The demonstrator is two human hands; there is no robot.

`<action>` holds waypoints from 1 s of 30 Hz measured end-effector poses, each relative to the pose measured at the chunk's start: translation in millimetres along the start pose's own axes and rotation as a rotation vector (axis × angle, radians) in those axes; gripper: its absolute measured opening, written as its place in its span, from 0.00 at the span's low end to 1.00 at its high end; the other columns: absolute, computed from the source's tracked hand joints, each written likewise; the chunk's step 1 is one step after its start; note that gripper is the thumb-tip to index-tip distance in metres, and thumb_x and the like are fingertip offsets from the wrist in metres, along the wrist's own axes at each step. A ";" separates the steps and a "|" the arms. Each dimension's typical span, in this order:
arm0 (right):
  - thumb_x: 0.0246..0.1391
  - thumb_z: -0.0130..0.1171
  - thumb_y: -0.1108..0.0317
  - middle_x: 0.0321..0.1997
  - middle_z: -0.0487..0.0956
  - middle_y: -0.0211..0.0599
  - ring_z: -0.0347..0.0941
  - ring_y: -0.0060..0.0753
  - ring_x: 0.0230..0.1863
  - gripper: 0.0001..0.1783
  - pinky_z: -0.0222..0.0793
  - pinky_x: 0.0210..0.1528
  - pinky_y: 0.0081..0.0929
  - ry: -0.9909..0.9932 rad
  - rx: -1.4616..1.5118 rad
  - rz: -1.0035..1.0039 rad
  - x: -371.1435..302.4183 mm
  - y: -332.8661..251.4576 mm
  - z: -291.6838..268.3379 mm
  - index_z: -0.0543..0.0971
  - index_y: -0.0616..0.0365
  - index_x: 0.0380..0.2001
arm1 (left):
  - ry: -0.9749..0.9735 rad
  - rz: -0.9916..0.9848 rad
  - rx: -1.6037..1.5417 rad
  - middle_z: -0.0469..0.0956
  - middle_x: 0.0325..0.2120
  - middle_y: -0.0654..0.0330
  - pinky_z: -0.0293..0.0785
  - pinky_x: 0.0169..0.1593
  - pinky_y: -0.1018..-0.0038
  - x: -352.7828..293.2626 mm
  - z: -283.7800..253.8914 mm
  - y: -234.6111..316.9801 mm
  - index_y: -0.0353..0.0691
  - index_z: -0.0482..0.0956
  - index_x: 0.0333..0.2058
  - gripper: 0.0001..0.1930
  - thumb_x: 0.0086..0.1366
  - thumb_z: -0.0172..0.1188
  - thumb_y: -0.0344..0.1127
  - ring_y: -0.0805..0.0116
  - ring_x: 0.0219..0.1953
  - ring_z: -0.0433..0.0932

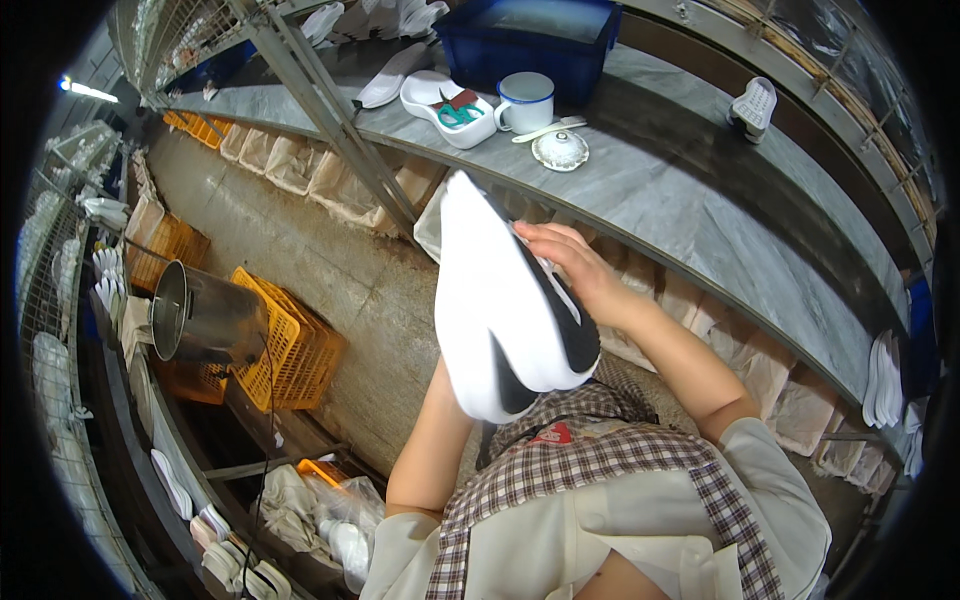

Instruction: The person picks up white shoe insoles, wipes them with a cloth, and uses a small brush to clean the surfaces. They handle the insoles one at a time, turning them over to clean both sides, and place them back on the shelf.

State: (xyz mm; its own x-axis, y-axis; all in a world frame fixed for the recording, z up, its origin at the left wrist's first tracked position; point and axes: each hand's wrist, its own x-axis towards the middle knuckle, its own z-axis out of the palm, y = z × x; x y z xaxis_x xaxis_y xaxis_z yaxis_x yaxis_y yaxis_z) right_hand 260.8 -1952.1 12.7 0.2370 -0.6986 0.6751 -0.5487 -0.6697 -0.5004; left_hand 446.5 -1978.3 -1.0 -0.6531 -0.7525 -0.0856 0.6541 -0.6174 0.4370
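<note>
A pair of white shoe soles (485, 290) with black areas along their sides is held up in front of my chest, pointed ends away from me. My right hand (580, 270) lies against their right side, thumb side toward me, with its fingers bent over the edge. From the lower left my left forearm (430, 445) runs up behind the soles, which hide the left hand and its fingers. Beyond them, on the grey bench (660, 190), are a white sole-shaped tray (420, 95) with green-handled scissors (460, 115), an enamel mug (527, 100), a white brush (548, 130) and a white lid (560, 151).
A blue water tub (525, 50) stands at the back of the bench, beside a dark belt (700, 110) carrying a white sole (754, 105). More soles (882, 380) stand far right. Lined bins (290, 160) sit under the bench. Yellow crates (290, 345) and a metal bucket (205, 315) are left.
</note>
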 end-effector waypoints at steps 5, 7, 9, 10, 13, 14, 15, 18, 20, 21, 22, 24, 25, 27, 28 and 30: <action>0.48 0.45 0.83 0.56 0.71 0.41 0.68 0.38 0.55 0.23 0.64 0.57 0.31 -0.061 0.367 0.396 -21.2 5.0 -10.0 0.70 0.61 0.50 | 0.148 -0.070 0.145 0.74 0.46 0.52 0.77 0.47 0.68 -3.5 -8.9 8.5 0.32 0.64 0.54 0.24 0.65 0.54 0.40 0.63 0.45 0.76; 0.53 0.45 0.76 0.53 0.73 0.42 0.69 0.35 0.54 0.18 0.65 0.56 0.30 -0.002 0.725 0.609 -28.7 2.5 -8.8 0.72 0.64 0.48 | 0.204 -0.024 0.312 0.71 0.48 0.52 0.74 0.51 0.65 -1.9 -15.6 8.1 0.32 0.60 0.56 0.27 0.64 0.55 0.41 0.61 0.48 0.74; 0.57 0.45 0.70 0.51 0.73 0.43 0.70 0.33 0.52 0.18 0.64 0.56 0.29 0.071 1.054 0.738 -36.2 -3.6 -6.0 0.71 0.65 0.49 | 0.185 0.010 0.331 0.72 0.48 0.53 0.74 0.50 0.66 -3.9 -20.9 5.8 0.32 0.61 0.55 0.26 0.64 0.56 0.40 0.62 0.48 0.74; 0.59 0.44 0.67 0.50 0.74 0.43 0.71 0.32 0.52 0.18 0.64 0.55 0.29 0.109 1.238 0.785 -39.3 -6.6 -4.5 0.70 0.66 0.50 | 0.171 0.026 0.338 0.72 0.48 0.53 0.74 0.49 0.66 -4.8 -23.1 5.3 0.31 0.61 0.55 0.26 0.64 0.57 0.40 0.62 0.48 0.74; 0.57 0.50 0.54 0.55 0.69 0.42 0.65 0.32 0.57 0.28 0.59 0.59 0.28 0.030 1.130 0.786 -46.8 -14.7 -1.8 0.65 0.65 0.54 | 0.219 0.034 0.383 0.72 0.47 0.54 0.73 0.50 0.66 -6.7 -28.6 4.3 0.31 0.62 0.54 0.25 0.63 0.57 0.38 0.63 0.48 0.74; 0.56 0.52 0.53 0.56 0.68 0.42 0.63 0.32 0.58 0.30 0.57 0.60 0.29 -0.014 1.100 0.745 -48.9 -16.7 -1.7 0.64 0.65 0.54 | 0.209 0.058 0.389 0.72 0.47 0.54 0.73 0.50 0.66 -6.9 -30.0 4.3 0.31 0.62 0.54 0.24 0.63 0.57 0.37 0.63 0.48 0.74; 0.51 0.58 0.51 0.60 0.63 0.42 0.56 0.35 0.63 0.37 0.52 0.63 0.33 -0.061 1.091 0.737 -50.3 -17.5 -1.7 0.60 0.64 0.56 | 0.227 0.056 0.411 0.73 0.46 0.54 0.74 0.49 0.67 -6.1 -31.0 3.7 0.31 0.63 0.53 0.23 0.64 0.55 0.37 0.63 0.46 0.75; 0.49 0.61 0.55 0.62 0.61 0.43 0.54 0.38 0.65 0.38 0.47 0.65 0.37 -0.096 1.083 0.646 -54.9 -22.0 0.6 0.58 0.63 0.57 | 0.206 0.092 0.434 0.75 0.45 0.54 0.77 0.46 0.68 -3.7 -31.9 2.9 0.31 0.65 0.52 0.19 0.65 0.53 0.34 0.64 0.44 0.77; 0.47 0.64 0.59 0.63 0.59 0.46 0.52 0.39 0.66 0.39 0.44 0.66 0.38 -0.073 1.095 0.626 -56.5 -24.9 4.3 0.58 0.61 0.58 | 0.234 0.070 0.441 0.74 0.45 0.54 0.77 0.45 0.68 -2.7 -32.0 2.4 0.31 0.65 0.52 0.19 0.64 0.53 0.33 0.64 0.44 0.77; 0.46 0.64 0.59 0.64 0.58 0.46 0.52 0.39 0.66 0.39 0.44 0.67 0.38 -0.055 1.077 0.607 -56.9 -26.8 6.3 0.59 0.60 0.58 | 0.158 0.110 0.417 0.73 0.46 0.54 0.75 0.48 0.68 -2.4 -32.5 1.9 0.32 0.63 0.53 0.21 0.64 0.54 0.32 0.64 0.46 0.75; 0.46 0.65 0.60 0.64 0.57 0.47 0.51 0.39 0.67 0.38 0.44 0.67 0.38 -0.044 1.057 0.582 -57.0 -29.1 8.0 0.59 0.59 0.57 | 0.143 0.119 0.409 0.71 0.48 0.55 0.73 0.50 0.68 -2.7 -33.8 0.9 0.34 0.60 0.55 0.23 0.64 0.54 0.32 0.65 0.48 0.74; 0.44 0.66 0.60 0.65 0.55 0.48 0.50 0.40 0.67 0.38 0.43 0.67 0.39 -0.013 0.819 0.548 -55.7 -35.3 11.0 0.61 0.58 0.57 | 0.128 0.204 0.445 0.69 0.51 0.55 0.71 0.53 0.68 -4.1 -38.6 -3.1 0.35 0.56 0.57 0.26 0.63 0.55 0.31 0.65 0.51 0.71; 0.44 0.67 0.60 0.66 0.54 0.48 0.49 0.40 0.67 0.38 0.43 0.67 0.39 0.002 0.676 0.513 -54.0 -39.2 12.1 0.62 0.57 0.56 | 0.129 0.280 0.489 0.68 0.51 0.55 0.71 0.53 0.69 -5.6 -41.6 -8.5 0.35 0.55 0.58 0.27 0.63 0.54 0.30 0.66 0.51 0.71; 0.41 0.68 0.60 0.66 0.54 0.48 0.49 0.41 0.68 0.39 0.43 0.67 0.38 -0.077 0.362 0.448 -49.1 -47.2 11.7 0.63 0.57 0.56 | 0.155 0.256 0.489 0.65 0.53 0.54 0.71 0.53 0.69 -2.4 -52.6 -10.6 0.38 0.49 0.62 0.31 0.64 0.52 0.30 0.66 0.53 0.69; 0.40 0.68 0.60 0.66 0.54 0.49 0.49 0.42 0.68 0.41 0.43 0.67 0.38 -0.093 0.264 0.418 -45.3 -51.1 12.0 0.61 0.58 0.58 | 0.147 0.282 0.377 0.65 0.53 0.54 0.71 0.52 0.68 2.6 -57.3 -14.6 0.38 0.48 0.62 0.31 0.65 0.52 0.30 0.67 0.53 0.69; 0.40 0.69 0.59 0.66 0.56 0.47 0.49 0.43 0.68 0.43 0.43 0.67 0.37 -0.008 0.471 0.505 -37.0 -56.7 11.5 0.61 0.58 0.58 | 0.228 0.305 0.208 0.65 0.53 0.54 0.72 0.52 0.68 12.8 -64.2 -20.7 0.39 0.48 0.63 0.31 0.65 0.51 0.31 0.67 0.53 0.69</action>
State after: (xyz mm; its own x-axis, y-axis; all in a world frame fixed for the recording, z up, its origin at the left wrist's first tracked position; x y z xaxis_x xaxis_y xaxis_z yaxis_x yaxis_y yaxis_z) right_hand 292.4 -1891.3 9.8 0.0509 -0.9543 0.2945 -0.1867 -0.2988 -0.9359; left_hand 449.2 -1989.8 -68.5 -0.3256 -0.9391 -0.1102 0.6981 -0.3174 0.6418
